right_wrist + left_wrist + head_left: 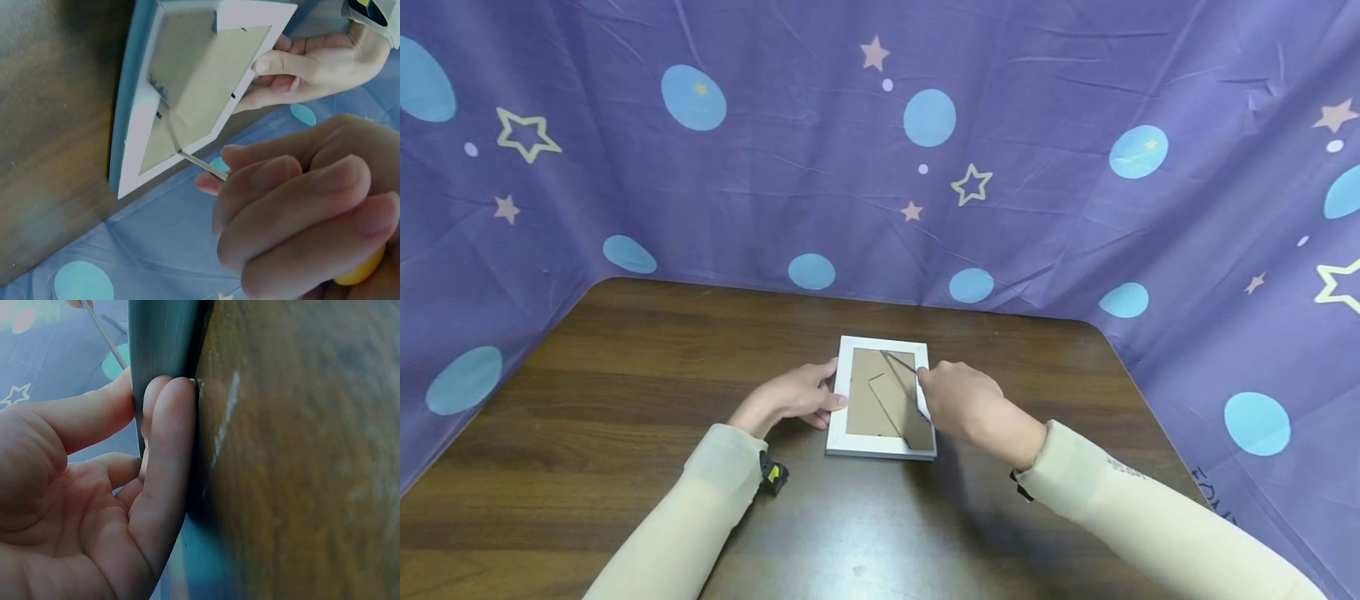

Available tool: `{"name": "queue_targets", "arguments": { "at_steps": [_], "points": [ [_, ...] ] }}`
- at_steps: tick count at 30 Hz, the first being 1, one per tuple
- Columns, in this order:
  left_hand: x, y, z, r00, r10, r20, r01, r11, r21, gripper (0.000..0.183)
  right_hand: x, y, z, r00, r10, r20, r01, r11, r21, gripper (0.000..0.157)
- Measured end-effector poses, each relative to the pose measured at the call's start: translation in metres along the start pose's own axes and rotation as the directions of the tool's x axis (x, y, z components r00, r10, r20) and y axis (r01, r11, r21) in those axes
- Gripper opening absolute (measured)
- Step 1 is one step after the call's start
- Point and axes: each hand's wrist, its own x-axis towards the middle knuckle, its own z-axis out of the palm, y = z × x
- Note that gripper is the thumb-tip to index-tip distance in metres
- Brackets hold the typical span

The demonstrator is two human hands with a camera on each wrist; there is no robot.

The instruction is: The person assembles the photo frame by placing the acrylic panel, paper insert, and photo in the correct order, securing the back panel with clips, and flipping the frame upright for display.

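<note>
A white picture frame (857, 444) lies face down, showing its brown backing board (862, 408), a stand flap and small dark tabs (234, 95) along the edges. My left hand (797, 395) grips the frame's left side, thumb at the upper edge and fingers against the side wall near the tabletop. With curled fingers, my right hand (966, 402) holds a screwdriver (203, 165); most of its handle is hidden, with a yellow end (361, 270) showing below the fingers. The screwdriver's tip touches the far edge of the backing, by a tab.
The frame rests on a brown wood-grain table (647, 400) with rounded far corners. A purple curtain (820, 167) with stars and blue dots stands behind the table and along both sides. A pale scratch (228, 412) marks the tabletop beside the frame.
</note>
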Motion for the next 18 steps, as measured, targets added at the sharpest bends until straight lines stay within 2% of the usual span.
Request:
{"name": "queue_targets", "arguments": {
  "at_steps": [4, 10, 18],
  "points": [
    [-0.001, 0.000, 0.001, 1.000, 0.001, 0.003, -0.001, 1.000, -0.002, 0.086, -0.003, -0.002, 0.010, 0.999, 0.015, -0.029, -0.014, 1.000, 0.011, 0.021],
    [-0.002, -0.001, 0.001, 1.000, -0.007, -0.001, 0.007, 1.000, 0.002, 0.086, -0.007, -0.004, 0.021, 0.997, 0.013, -0.072, -0.013, 1.000, 0.002, 0.036],
    [0.000, 0.000, -0.001, 1.000, -0.010, -0.004, 0.010, 1.000, 0.015, 0.086, -0.015, -0.003, 0.037, 0.976, -0.064, -0.208, 0.048, 0.995, -0.083, 0.036]
  ]
}}
